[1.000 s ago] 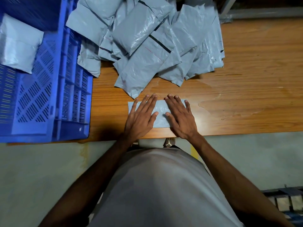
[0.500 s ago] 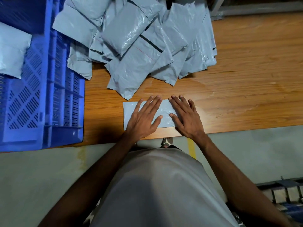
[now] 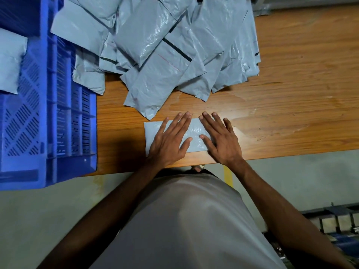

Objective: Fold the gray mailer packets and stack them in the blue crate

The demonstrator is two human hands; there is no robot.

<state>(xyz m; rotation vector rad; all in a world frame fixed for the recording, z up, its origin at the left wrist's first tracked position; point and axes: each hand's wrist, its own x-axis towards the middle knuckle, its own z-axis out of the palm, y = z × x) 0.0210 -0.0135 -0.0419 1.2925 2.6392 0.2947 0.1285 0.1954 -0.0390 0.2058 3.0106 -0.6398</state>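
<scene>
Item: folded gray mailer packet (image 3: 194, 133). It lies flat on my wooden table (image 3: 291, 84), close to the near edge and directly in front of me, long side running left to right. Its left end shows bare past my fingers; its right end is hidden under my right hand.

Item: my left hand (image 3: 169, 140). Palm down on the left half of the packet, fingers straight and slightly spread, thumb stretched out toward the middle. It presses; it grips nothing.

Item: my right hand (image 3: 221, 140). Palm down on the right half of the packet, fingers straight and fanned, thumb pointing inward toward the left thumb. It also presses flat, holding nothing. The two thumbs are near each other but apart.

Item: pile of unfolded gray mailer packets (image 3: 165, 45). Heaped and overlapping at the far side of the table, just beyond the packet under my hands; the nearest corner of the pile comes close to my left fingertips. Some show a dark sealing strip.

Item: blue crate (image 3: 58, 113). Stands on the table at my left, its near end overhanging the table edge, lattice walls and floor. Part of the pile leans over its right rim.

Item: gray packet in the crate (image 3: 9, 61). Lies on the crate floor at the left edge of view.
</scene>
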